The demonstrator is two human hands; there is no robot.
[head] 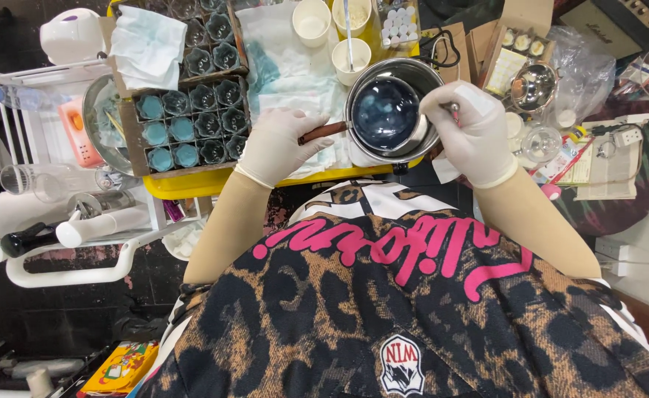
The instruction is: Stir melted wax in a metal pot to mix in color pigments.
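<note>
Head view, left hand [280, 144] grasping saucepan [394, 110] handle, right hand [472, 129] clenched on rim, cardboard box [512, 44] beyond.

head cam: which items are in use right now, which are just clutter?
In use:
- left hand, gloved, on the brown wooden handle
- small steel saucepan of dark blue liquid, set inside a larger steel pot
- right hand, gloved, at the pot's rim

Lying about:
- cardboard tray of small glass cups
- white paper cups
- paper towel roll
</note>
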